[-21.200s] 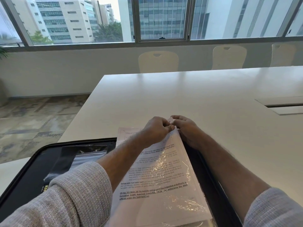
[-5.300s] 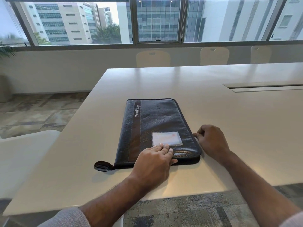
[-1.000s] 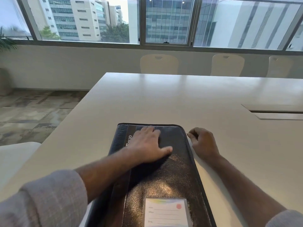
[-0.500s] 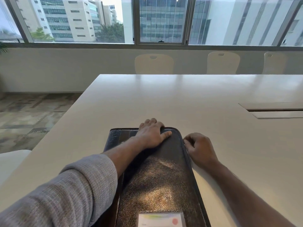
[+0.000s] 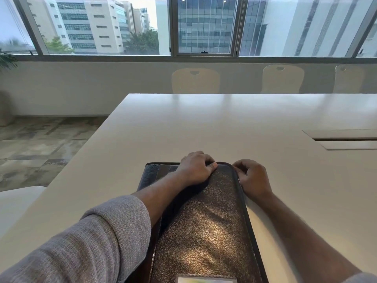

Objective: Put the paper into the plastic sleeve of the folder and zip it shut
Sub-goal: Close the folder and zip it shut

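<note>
Folder [image 5: 206, 225], black leather-grain, lies closed and flat on the white table [image 5: 204, 123], its long axis running away from the person and its near end cut off by the bottom of the frame. Left hand [image 5: 194, 170] rests on the far end of the cover, palm down, fingers curled over the far edge and thumb laid along the top. Right hand [image 5: 252, 176] sits at the far right corner, just outside the zip edge, fingers curled and pinched together at that corner; the zip pull itself cannot be made out. Paper is not visible. A label window [image 5: 206, 280] shows on the cover at the bottom of the frame. Table surface beyond the far edge of the folder and to its right is bare up to a recessed cable slot [image 5: 344, 139], well apart. Left table edge runs diagonally, with carpeted floor [image 5: 40, 144] beyond it. Three pale chairs [image 5: 195, 81] stand at the far side.
</note>
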The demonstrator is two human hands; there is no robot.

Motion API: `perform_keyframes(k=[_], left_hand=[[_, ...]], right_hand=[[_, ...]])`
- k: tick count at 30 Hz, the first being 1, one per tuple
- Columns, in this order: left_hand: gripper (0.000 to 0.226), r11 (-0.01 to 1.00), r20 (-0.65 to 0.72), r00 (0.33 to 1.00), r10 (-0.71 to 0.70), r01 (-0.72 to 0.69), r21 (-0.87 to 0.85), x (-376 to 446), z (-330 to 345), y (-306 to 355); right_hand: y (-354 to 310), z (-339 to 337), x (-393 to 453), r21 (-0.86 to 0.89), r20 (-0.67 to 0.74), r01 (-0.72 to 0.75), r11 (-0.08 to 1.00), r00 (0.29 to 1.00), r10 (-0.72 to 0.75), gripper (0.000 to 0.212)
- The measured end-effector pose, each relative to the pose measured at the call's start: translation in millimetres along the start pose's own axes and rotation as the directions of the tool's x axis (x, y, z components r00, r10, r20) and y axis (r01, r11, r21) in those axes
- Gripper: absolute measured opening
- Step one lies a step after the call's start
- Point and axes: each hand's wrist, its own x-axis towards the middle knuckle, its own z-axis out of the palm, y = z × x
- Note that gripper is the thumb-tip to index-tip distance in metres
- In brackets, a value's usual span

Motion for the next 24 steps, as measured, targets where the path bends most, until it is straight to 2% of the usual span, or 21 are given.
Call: perform_keyframes(k=[4, 8, 12, 15, 21, 24], left_hand=[[0.032, 1.000, 0.031, 1.000, 0.001, 0.000, -0.028, 4, -2, -4], [0.030, 0.997, 0.048, 0.999, -0.002, 0.005, -0.072, 5, -5, -15], [0.030, 0.996, 0.039, 0.999, 0.005, -0.002, -0.085, 7, -5, -22], [0.029, 0.994, 0.069, 0.998, -0.009, 0.017, -0.108, 11, -5, -23], [0.037, 0.998, -0.024, 0.999, -0.047, 0.045, -0.048, 15, 3, -15], [0.042, 0.997, -0.054, 0.996, -0.072, 0.071, -0.011, 16, 7, -14]], right_hand=[[0, 1, 11, 0.099, 0.111, -0.031, 0.995, 0.994, 0.020, 0.014], [-2, 1, 30, 0.083, 0.292, 0.010, 0.997, 0.956, -0.034, 0.012], [-9, 4, 55, 0.053, 0.454, 0.003, 0.999, 0.891, -0.027, 0.008], [-16, 0, 70, 0.011, 0.577, -0.015, 1.000, 0.817, 0.006, 0.008], [-47, 6, 89, -0.089, 0.689, 0.092, 0.992, 0.725, -0.006, 0.011], [-51, 13, 88, -0.172, 0.673, 0.068, 0.983, 0.736, 0.067, 0.010]])
